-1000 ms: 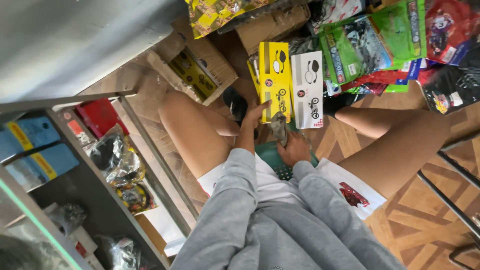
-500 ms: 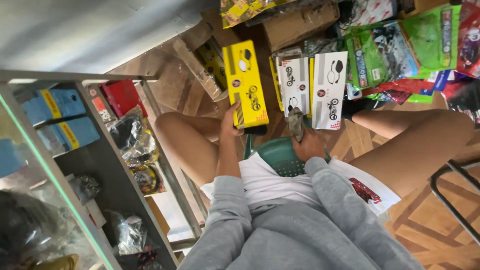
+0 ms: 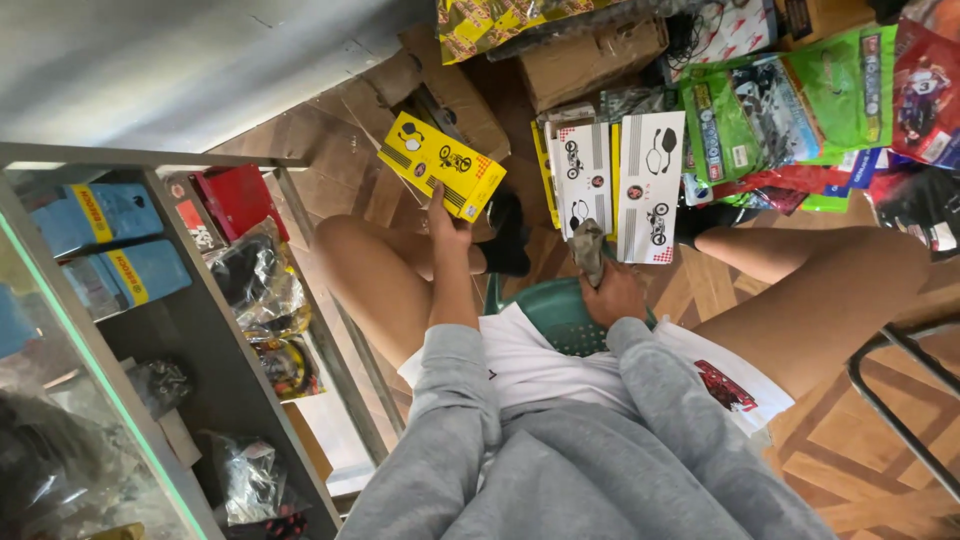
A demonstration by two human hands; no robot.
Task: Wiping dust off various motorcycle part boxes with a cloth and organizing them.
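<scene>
Left hand (image 3: 447,222): closed on the lower edge of a yellow box (image 3: 441,164), held tilted above the left knee.
Right hand (image 3: 612,292): clamped on a grey cloth (image 3: 588,249), over a green stool (image 3: 553,312).
White boxes (image 3: 617,183): two, upright, just beyond the cloth.
Green packets (image 3: 778,105): upper right, on the floor.
Blue boxes (image 3: 112,240): shelf, left.
Red box (image 3: 236,197): shelf top.

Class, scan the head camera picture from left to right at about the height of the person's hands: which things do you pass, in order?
Blue boxes on the glass-fronted shelf → red box → yellow box in the left hand → grey cloth in the right hand → white boxes → green packets.
</scene>
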